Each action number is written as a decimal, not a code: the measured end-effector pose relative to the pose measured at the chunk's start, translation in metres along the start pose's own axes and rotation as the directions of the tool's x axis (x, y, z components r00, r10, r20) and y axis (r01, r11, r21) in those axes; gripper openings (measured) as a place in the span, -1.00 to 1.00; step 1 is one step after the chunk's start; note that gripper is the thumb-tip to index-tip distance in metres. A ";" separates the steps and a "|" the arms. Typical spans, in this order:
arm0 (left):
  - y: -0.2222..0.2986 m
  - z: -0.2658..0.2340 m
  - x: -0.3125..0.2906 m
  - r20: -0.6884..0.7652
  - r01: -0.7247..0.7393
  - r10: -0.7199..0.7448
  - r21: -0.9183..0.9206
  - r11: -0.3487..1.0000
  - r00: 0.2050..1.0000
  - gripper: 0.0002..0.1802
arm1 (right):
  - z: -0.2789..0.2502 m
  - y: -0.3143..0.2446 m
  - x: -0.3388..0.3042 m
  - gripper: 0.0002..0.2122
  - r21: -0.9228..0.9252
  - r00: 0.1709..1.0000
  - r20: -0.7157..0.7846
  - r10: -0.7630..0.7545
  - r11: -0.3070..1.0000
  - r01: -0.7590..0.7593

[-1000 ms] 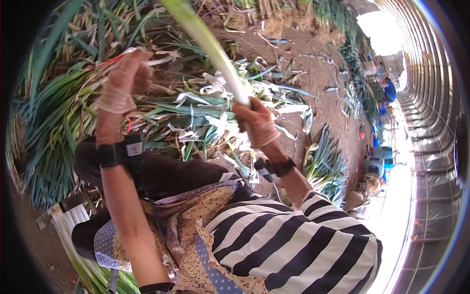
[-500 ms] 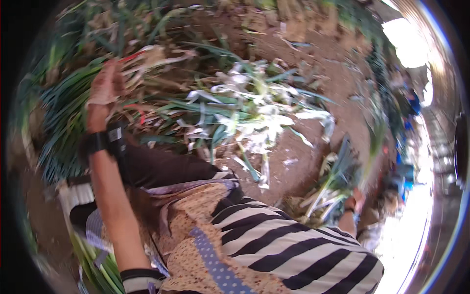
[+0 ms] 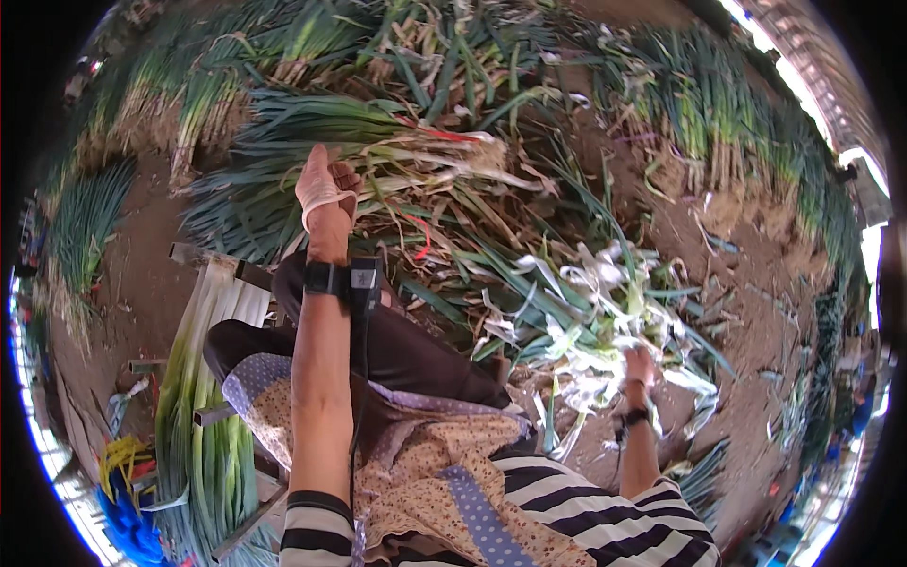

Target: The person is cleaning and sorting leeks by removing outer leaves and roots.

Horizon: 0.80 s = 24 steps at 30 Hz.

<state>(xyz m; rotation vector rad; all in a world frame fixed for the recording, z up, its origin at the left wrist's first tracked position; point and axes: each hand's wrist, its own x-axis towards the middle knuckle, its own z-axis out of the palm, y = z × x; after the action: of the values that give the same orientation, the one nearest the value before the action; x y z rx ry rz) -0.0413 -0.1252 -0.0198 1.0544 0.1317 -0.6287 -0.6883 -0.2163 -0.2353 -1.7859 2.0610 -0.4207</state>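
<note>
**Left hand reaching into the leek pile, right hand low over the trimmings**

At the bottom of the frame sit a striped sleeve and a patterned apron [image 3: 444,482]. Lower left, a stack of cleaned leeks [image 3: 203,397] lies on a slatted rack, white shafts uppermost. To the lower right, the right hand [image 3: 640,367] hangs over the peeled leaf scraps [image 3: 586,331] on the soil; glare washes it out, so I cannot tell whether it is open or closed, or holds anything.

Further up, centre-left, the gloved left hand [image 3: 323,189] stretches out, fingers loosely spread and gripping nothing yet, resting on the bundle of untrimmed leeks [image 3: 378,142] lying crosswise in the upper middle, roots pointing right.

To do this well, it seems best to close round a single stalk low on the shaft, then draw it along its length, so neighbouring leaves do not tangle or snap.
</note>
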 end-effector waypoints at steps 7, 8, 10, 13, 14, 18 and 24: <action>0.037 -0.042 0.028 -0.084 -0.129 0.118 -0.150 0.980 0.989 -0.60 | 0.155 -0.396 0.052 -0.67 0.041 0.627 0.279 -0.727 0.661 0.749; 0.036 -0.045 0.029 -0.081 -0.124 0.112 -0.168 0.978 0.990 -0.60 | 0.178 -0.430 0.057 -0.66 -0.017 0.611 0.343 -0.714 0.645 0.764; 0.041 -0.051 0.028 -0.077 -0.084 0.067 -0.253 0.964 0.995 -0.59 | 0.219 -0.491 0.060 -0.65 -0.057 0.600 0.416 -0.684 0.638 0.768; 0.040 -0.055 0.032 -0.023 -0.081 0.078 -0.328 0.941 0.997 -0.58 | 0.275 -0.547 0.078 -0.58 -0.164 0.605 0.455 -0.654 0.606 0.778; 0.039 -0.056 0.032 0.013 -0.082 0.092 -0.353 0.932 0.996 -0.58 | 0.292 -0.560 0.085 -0.56 -0.237 0.617 0.512 -0.598 0.592 0.770; 0.045 -0.071 0.019 -0.021 -0.089 0.087 -0.357 0.930 0.996 -0.60 | 0.326 -0.590 0.082 -0.46 -0.282 0.626 0.580 -0.521 0.593 0.754; 0.046 -0.081 0.024 0.025 -0.085 0.105 -0.423 0.902 0.994 -0.60 | 0.325 -0.538 0.046 -0.59 -0.157 0.521 0.669 -0.530 0.584 0.796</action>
<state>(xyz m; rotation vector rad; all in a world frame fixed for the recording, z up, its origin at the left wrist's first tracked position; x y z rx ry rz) 0.0183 -0.0516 -0.0343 0.6215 0.1657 -0.5056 -0.0711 -0.3340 -0.2785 -2.5900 0.9840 0.4314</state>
